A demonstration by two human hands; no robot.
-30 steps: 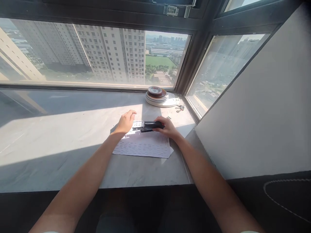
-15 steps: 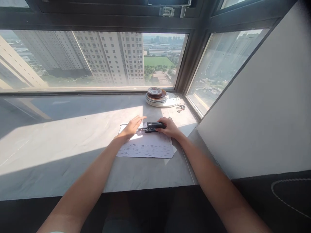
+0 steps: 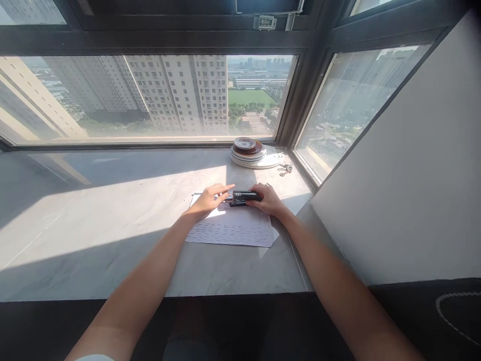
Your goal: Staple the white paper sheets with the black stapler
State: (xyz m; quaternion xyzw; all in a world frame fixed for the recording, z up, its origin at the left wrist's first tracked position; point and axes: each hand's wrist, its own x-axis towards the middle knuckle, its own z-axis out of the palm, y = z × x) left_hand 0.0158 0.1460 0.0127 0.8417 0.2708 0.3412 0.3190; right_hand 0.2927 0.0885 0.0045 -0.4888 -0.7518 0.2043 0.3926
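Observation:
A black stapler [image 3: 243, 197] lies across the far edge of a printed sheet of paper [image 3: 233, 228] on the grey window ledge [image 3: 112, 220]. My right hand [image 3: 267, 199] is closed round the stapler's back end. My left hand [image 3: 210, 198] rests on the paper's far left part, fingers stretched out, with its fingertips reaching the stapler's front end.
A stack of plates [image 3: 250, 152] stands at the back of the ledge near the window corner, with a bunch of keys [image 3: 285, 168] beside it on the right. A white wall [image 3: 406, 175] rises at the right. Window glass runs along the back.
My left hand has slid right along the paper from its left part until its fingertips touch the stapler's front. My right hand has kept its hold on the stapler.

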